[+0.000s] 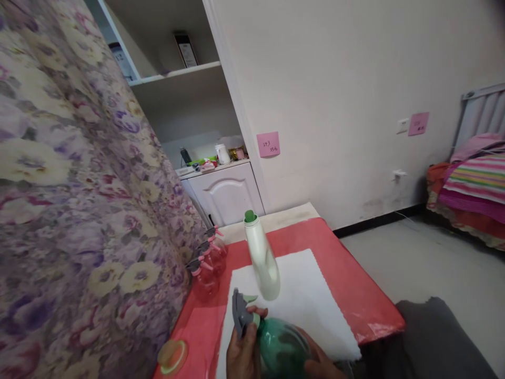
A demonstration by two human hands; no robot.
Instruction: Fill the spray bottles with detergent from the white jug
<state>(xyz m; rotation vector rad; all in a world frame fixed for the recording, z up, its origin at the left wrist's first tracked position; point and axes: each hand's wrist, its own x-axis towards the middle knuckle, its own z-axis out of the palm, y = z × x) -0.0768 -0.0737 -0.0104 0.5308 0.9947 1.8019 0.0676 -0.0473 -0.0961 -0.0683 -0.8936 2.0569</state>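
A green see-through spray bottle [281, 345] is tilted over the near end of the white sheet, its grey spray head [239, 311] with a pale green trigger pointing left. The fingers of my left hand [246, 351] are closed around the neck, at the spray head's collar. My right hand [321, 360] wraps the bottle's body from the right side; part of that hand is cut off by the frame's lower edge. Just beyond them a tall pale green jug-like bottle [263, 263] with a handle stands on the white sheet [311, 300], a darker green piece at its mouth.
Clear spray bottles [205, 281] with pink triggers line the left side of the red-covered table [363, 305]. A round lid-like piece [172, 357] lies at the near left. A flowered curtain [98, 210] hangs close on the left. White shelves [224, 192] and a wall lie behind.
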